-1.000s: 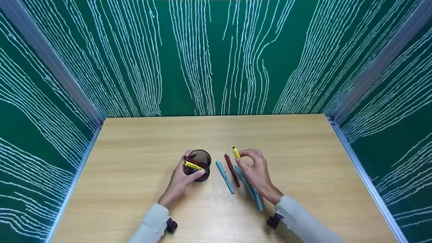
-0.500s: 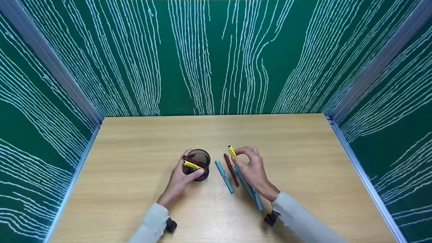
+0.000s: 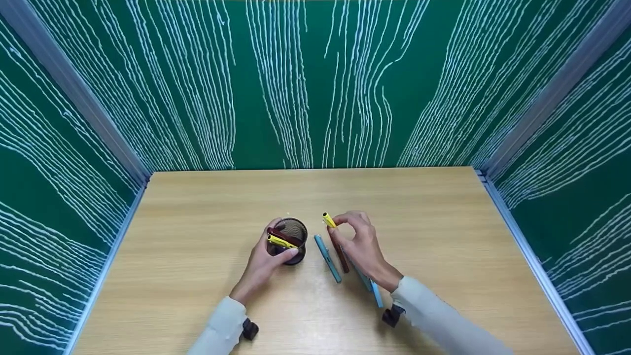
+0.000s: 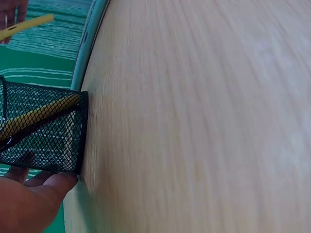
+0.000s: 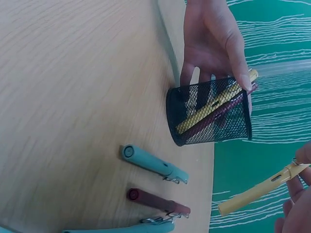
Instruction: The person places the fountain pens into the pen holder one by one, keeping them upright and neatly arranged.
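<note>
My left hand (image 3: 262, 264) grips a black mesh pen cup (image 5: 201, 135) around its side, thumb at the rim, as the cup stands on the table. Inside the cup lean a yellow pen (image 3: 281, 241) and a dark red pen (image 3: 292, 237). Above the table to the right, my right hand (image 3: 366, 246) pinches a second yellow pen (image 5: 257, 195) between thumb and fingers. Below it on the table lie a teal pen (image 3: 327, 258), a dark red pen (image 5: 158, 202) and two more blue pens, one of them (image 3: 376, 294) partly hidden by the right hand.
The pale wooden table (image 3: 222, 207) is enclosed by green walls (image 3: 315, 84) with white streaky lines. Metal strips (image 3: 106, 246) run along its side edges. Each wrist carries a small black camera.
My right hand has moved left toward the cup with the yellow pen, now passing over the dark red pen. The left hand and cup have stayed in place.
</note>
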The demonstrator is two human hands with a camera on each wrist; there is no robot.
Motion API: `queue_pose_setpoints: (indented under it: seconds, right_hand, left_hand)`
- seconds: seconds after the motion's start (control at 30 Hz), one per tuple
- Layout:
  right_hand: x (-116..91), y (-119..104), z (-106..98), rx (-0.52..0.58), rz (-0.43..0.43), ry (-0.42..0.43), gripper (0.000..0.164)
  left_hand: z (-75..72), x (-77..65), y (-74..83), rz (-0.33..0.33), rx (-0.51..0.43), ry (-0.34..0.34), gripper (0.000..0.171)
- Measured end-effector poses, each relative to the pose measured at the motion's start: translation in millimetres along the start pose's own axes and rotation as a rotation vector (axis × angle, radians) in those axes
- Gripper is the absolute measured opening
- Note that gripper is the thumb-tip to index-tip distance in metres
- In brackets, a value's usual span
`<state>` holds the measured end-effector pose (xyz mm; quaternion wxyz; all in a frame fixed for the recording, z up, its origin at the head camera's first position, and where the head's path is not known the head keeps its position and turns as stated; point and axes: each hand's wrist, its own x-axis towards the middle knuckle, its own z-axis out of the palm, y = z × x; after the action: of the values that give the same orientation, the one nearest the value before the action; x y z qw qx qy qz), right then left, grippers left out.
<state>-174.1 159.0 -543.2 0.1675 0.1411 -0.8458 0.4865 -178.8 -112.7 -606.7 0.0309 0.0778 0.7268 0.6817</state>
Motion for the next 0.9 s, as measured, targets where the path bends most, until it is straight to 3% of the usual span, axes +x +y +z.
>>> queue_pose_setpoints:
  seconds: [0.9]
  right_hand:
    - [26.9,-25.6,29.5,0.061,-0.054,-0.021,0.016]
  left_hand:
    - [-2.7,0.3,0.8,0.014,0.036,-0.007,0.087]
